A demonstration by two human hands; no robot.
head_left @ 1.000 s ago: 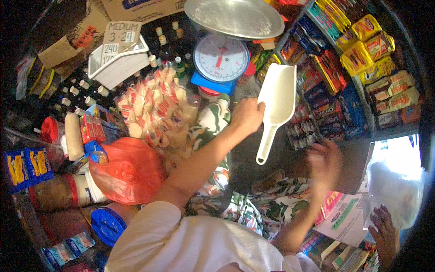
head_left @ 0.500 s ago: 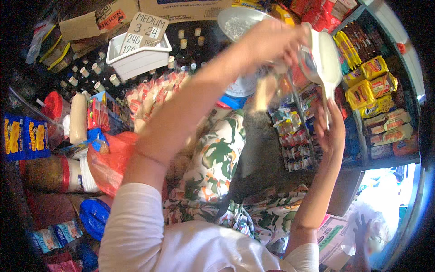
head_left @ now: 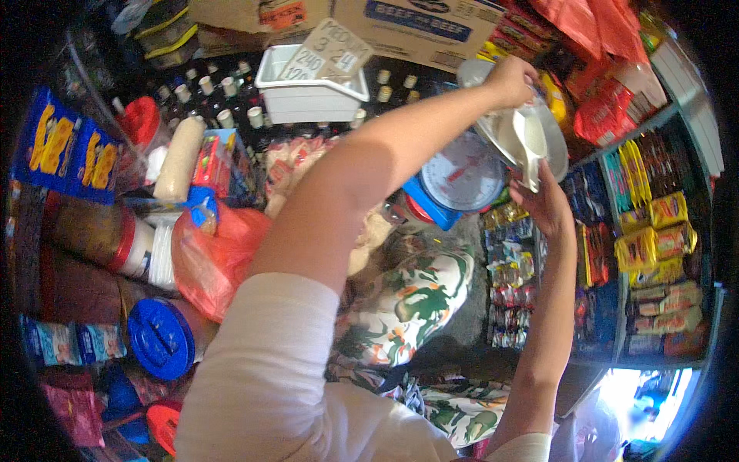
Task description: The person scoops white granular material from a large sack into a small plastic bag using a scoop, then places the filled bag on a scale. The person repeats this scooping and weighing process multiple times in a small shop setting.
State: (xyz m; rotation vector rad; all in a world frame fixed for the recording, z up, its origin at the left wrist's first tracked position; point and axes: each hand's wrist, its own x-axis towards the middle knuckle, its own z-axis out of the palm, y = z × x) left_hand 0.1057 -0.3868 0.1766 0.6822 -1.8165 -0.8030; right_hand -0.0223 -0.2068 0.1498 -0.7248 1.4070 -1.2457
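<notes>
My right hand (head_left: 545,202) is closed around the handle of a white plastic scoop (head_left: 530,135). Something pale shows in the scoop's bowl. The scoop is over a shiny round metal pan (head_left: 556,158), which looks tilted above a weighing scale with a round white dial (head_left: 463,171) and a blue body. My left arm reaches across from the left, and my left hand (head_left: 511,82) is at the pan's upper edge. Its fingers are curled, and what they grip is hidden.
A white basket (head_left: 312,96) with a cardboard sign stands among capped bottles (head_left: 225,118). Snack packs (head_left: 650,239) fill the shelf on the right. At left are a red plastic bag (head_left: 212,254) and a blue-lidded jar (head_left: 160,339). Patterned fabric (head_left: 419,308) lies below my arms.
My view has shifted, so the surroundings sit farther right. The scoop has come down from a raised position to over the pan. The metal pan has moved nearer and looks more tilted.
</notes>
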